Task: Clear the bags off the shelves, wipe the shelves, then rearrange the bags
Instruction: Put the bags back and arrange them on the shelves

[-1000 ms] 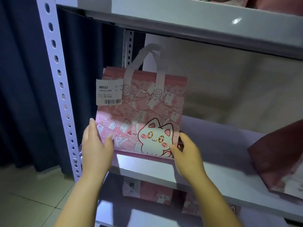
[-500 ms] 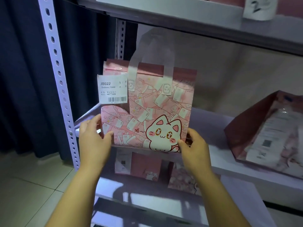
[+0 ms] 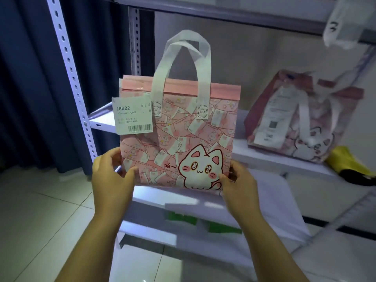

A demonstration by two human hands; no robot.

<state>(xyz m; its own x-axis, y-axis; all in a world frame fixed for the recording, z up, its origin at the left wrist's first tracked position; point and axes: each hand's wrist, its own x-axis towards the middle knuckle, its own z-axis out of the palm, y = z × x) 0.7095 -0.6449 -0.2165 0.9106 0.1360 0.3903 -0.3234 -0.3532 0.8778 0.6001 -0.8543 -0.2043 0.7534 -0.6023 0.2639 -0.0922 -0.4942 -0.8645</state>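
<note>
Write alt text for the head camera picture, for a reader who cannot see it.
The left hand and the right hand hold a pink cat bag upright by its lower corners, before a white shelf. A white label hangs at its upper left; another pink bag stands on the shelf, further right.
</note>
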